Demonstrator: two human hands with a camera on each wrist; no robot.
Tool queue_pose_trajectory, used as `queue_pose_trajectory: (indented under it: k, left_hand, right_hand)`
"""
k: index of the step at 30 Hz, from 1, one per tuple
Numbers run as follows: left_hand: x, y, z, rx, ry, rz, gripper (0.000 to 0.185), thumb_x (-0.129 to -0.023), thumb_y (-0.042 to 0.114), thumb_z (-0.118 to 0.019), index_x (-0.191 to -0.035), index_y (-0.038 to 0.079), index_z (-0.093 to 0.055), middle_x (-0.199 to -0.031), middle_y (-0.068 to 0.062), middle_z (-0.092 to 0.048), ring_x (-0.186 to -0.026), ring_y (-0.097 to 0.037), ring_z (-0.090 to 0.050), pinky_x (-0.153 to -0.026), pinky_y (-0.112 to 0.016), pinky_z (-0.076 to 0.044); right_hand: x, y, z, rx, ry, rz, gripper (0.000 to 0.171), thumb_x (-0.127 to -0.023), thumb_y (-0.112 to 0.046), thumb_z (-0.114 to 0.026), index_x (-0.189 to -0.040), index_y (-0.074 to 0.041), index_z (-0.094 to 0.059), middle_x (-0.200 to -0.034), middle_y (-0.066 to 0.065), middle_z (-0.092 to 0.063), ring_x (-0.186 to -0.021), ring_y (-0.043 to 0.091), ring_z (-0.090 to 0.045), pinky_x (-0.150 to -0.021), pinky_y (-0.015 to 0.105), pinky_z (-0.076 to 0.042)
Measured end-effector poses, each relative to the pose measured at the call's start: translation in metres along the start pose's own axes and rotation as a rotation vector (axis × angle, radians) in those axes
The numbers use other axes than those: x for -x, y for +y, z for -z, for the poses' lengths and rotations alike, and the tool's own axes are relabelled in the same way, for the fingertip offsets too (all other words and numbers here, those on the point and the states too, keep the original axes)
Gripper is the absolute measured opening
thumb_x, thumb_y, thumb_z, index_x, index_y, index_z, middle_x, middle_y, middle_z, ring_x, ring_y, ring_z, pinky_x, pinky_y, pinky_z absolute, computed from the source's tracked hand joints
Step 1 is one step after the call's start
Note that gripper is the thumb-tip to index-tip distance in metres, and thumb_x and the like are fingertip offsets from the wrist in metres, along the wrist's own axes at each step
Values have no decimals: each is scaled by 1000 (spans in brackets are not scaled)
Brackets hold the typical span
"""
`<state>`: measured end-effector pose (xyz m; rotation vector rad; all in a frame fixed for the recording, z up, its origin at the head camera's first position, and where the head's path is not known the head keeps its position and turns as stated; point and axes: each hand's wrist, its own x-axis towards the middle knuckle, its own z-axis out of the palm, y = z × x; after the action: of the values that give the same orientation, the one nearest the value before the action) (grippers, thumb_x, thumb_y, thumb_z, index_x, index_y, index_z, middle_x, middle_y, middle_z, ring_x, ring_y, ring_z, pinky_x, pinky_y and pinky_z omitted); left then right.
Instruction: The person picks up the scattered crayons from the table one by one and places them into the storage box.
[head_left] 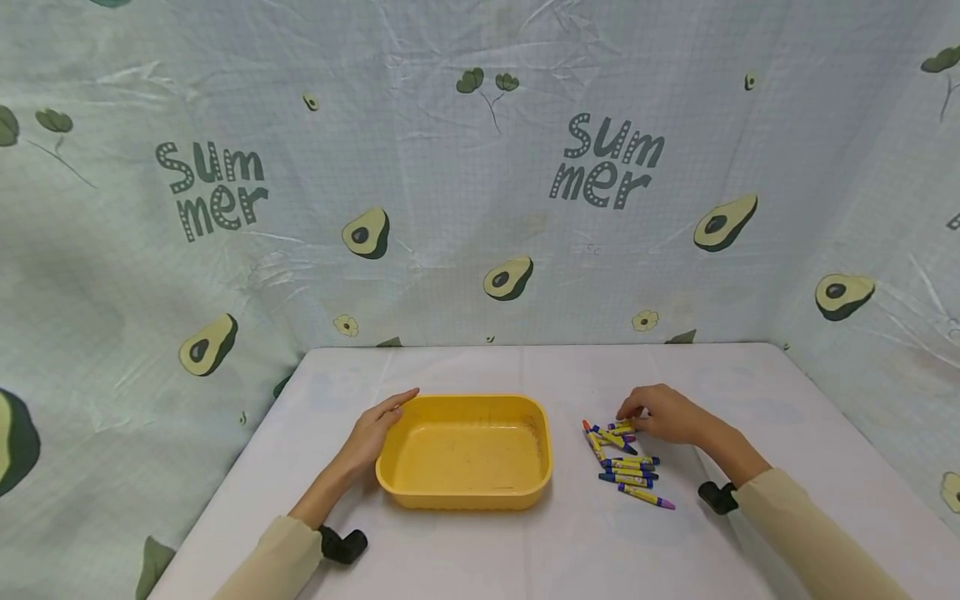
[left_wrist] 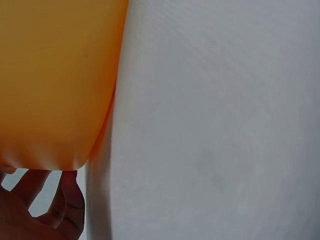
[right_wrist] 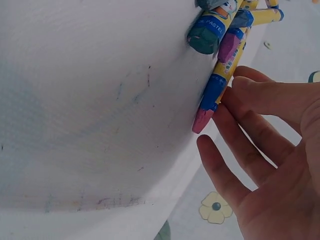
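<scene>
A yellow plastic tray (head_left: 465, 492) sits in the middle of the white table, with nothing inside. My left hand (head_left: 392, 407) rests flat against its left rim with the fingers straight. In the left wrist view the tray's outer wall (left_wrist: 50, 75) fills the left side, with my left hand (left_wrist: 45, 210) below it. Several yellow-wrapped crayons (head_left: 628, 467) lie in a loose pile right of the tray. My right hand (head_left: 633, 410) reaches over the pile's far end. Its fingertips (right_wrist: 240, 85) touch a pink-tipped crayon (right_wrist: 216, 87) beside a green-tipped one (right_wrist: 205, 35).
The white table (head_left: 525, 550) is enclosed at the back and both sides by a pale cloth (head_left: 480, 208) printed with avocados and "Summer". Black wrist straps (head_left: 343, 544) sit on both forearms. The table surface shows faint crayon marks (right_wrist: 125, 90).
</scene>
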<state>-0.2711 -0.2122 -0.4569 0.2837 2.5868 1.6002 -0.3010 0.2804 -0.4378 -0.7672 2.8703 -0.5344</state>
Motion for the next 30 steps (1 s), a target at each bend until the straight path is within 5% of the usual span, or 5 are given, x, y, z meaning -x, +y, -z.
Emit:
queue_pose_trajectory:
  k: [13, 30]
  left_hand:
    - [-2, 0, -1, -31, -7, -4, 48, -112, 16, -28, -156, 18, -47, -165, -10, -41, -155, -34, -34, -128, -57, -24]
    - [-2, -3, -1, -8, -11, -20, 48, -112, 15, -28, -156, 15, -47, -165, -11, -42, -154, -35, -36, -127, -58, -26]
  right_hand:
    - [-5, -1, 2, 26, -10, 6, 17, -90, -1, -73, -102, -10, -80, -95, -3, -70, -86, 10, -62, -80, 33, -57]
    - [0, -3, 5, 20, -1, -9, 15, -94, -2, -69, -103, -11, -76, -98, -1, -74, -89, 13, -66, -83, 38, -60]
